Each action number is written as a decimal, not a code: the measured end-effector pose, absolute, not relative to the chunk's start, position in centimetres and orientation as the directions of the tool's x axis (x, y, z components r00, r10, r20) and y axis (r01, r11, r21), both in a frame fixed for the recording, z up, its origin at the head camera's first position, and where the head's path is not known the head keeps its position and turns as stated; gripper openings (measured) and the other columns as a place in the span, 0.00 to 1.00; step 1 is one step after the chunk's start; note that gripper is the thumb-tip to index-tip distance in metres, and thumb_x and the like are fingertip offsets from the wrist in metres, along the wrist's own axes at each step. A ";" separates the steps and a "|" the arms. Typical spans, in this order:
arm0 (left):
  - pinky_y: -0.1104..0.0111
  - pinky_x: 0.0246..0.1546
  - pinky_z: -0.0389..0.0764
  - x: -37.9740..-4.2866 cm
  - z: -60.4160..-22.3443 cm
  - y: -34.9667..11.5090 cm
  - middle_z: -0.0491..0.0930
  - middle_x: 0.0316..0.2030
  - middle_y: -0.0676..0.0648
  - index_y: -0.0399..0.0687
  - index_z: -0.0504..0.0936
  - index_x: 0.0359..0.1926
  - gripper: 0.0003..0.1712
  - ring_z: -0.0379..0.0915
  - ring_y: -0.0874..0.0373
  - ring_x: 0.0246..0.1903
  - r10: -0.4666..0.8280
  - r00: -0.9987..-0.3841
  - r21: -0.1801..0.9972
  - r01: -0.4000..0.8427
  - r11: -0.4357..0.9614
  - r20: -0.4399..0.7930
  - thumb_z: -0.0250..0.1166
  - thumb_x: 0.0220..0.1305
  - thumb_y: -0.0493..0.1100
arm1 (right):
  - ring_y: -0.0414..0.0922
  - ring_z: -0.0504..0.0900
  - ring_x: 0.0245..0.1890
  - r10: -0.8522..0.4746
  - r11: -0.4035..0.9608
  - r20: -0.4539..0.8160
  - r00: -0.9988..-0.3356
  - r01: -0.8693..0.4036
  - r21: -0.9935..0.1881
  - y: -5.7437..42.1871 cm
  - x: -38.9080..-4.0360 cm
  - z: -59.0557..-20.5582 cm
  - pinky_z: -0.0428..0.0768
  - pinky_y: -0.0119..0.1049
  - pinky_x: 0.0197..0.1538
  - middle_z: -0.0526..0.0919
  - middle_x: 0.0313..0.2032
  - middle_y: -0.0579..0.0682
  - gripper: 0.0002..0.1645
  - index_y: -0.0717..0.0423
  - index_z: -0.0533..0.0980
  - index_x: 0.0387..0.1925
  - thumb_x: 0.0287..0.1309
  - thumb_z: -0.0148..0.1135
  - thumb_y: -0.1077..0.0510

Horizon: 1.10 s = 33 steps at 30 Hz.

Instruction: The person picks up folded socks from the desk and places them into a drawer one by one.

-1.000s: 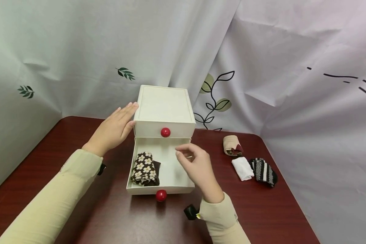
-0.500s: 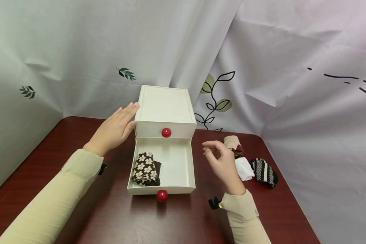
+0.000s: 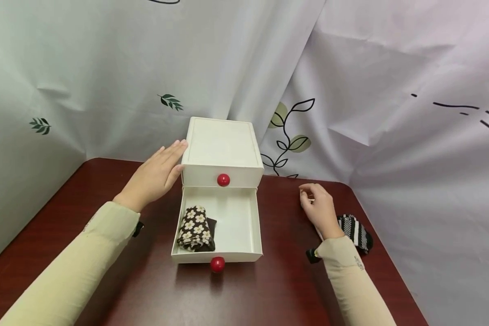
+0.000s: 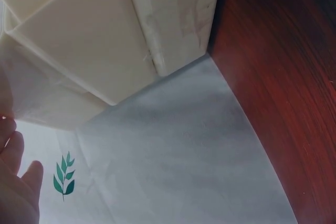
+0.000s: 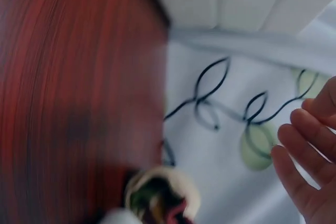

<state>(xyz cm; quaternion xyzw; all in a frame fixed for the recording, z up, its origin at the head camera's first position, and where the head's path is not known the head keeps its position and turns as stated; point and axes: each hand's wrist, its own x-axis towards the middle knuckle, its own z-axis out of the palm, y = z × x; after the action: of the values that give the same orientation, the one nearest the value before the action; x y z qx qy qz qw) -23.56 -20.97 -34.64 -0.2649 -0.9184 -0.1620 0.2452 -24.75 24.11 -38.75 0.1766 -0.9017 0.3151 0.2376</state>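
Note:
My left hand (image 3: 152, 179) lies with straight fingers against the left side of a white two-drawer box (image 3: 224, 142). Its lower drawer (image 3: 234, 222) is pulled out, and a folded pair of flowered socks (image 3: 193, 228) lies inside at the left, overlapping a dark brown folded piece (image 3: 212, 225). Over on the right, my right hand (image 3: 319, 210) is above the folded socks, fingers loosely bent and nothing held. It hides most of a beige rolled sock (image 5: 189, 190) and a white sock (image 5: 121, 217) from the head view. Black-and-white striped socks (image 3: 355, 231) lie just beyond it.
Red knobs mark the upper drawer (image 3: 223, 179) and the lower one (image 3: 218, 264). The box stands near the back of a dark red wooden table (image 3: 244, 299). White printed curtains (image 3: 146, 68) hang close behind and along both sides.
My right hand has moved from over the open drawer rightward to the socks on the table. My left hand stays against the box.

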 end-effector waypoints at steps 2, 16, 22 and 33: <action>0.54 0.78 0.48 -23.6 -34.6 -21.0 0.60 0.75 0.39 0.37 0.57 0.78 0.33 0.54 0.43 0.75 0.407 -0.742 0.167 0.564 0.809 0.532 0.51 0.79 0.45 | 0.55 0.82 0.42 -0.172 0.765 0.522 -0.836 -0.447 -0.463 25.1 -25.6 -38.9 0.84 0.51 0.44 0.83 0.44 0.59 0.12 0.63 0.82 0.47 0.68 0.56 0.65; 0.54 0.78 0.49 -23.5 -34.6 -20.9 0.60 0.75 0.39 0.37 0.57 0.78 0.33 0.54 0.43 0.75 0.403 -0.748 0.179 0.562 0.808 0.527 0.52 0.79 0.45 | 0.67 0.74 0.56 -0.061 0.821 0.202 -0.977 -0.164 -0.547 30.7 -30.0 -39.7 0.76 0.61 0.56 0.73 0.57 0.72 0.25 0.72 0.70 0.63 0.69 0.56 0.62; 0.54 0.78 0.48 -23.6 -34.7 -20.8 0.59 0.76 0.39 0.38 0.56 0.78 0.34 0.54 0.43 0.75 0.406 -0.748 0.185 0.566 0.803 0.525 0.52 0.79 0.45 | 0.70 0.72 0.59 0.006 0.815 -0.011 -1.000 0.011 -0.579 31.9 -30.4 -40.6 0.75 0.62 0.58 0.69 0.61 0.76 0.35 0.74 0.62 0.68 0.68 0.57 0.57; 0.54 0.78 0.49 -23.4 -34.6 -20.8 0.60 0.75 0.39 0.37 0.57 0.78 0.33 0.54 0.43 0.75 0.397 -0.745 0.199 0.568 0.799 0.536 0.51 0.80 0.46 | 0.60 0.78 0.39 0.015 0.784 -0.232 -0.973 0.155 -0.601 32.1 -31.4 -41.1 0.80 0.50 0.45 0.77 0.39 0.70 0.28 0.76 0.72 0.46 0.69 0.54 0.49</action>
<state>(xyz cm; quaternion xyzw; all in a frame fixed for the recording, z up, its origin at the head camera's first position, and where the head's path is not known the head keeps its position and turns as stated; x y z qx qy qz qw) -23.39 -20.84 -34.64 -0.2630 -0.9171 -0.1776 0.2413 -31.43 32.10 -41.10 -0.0454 -0.9383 0.3254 -0.1079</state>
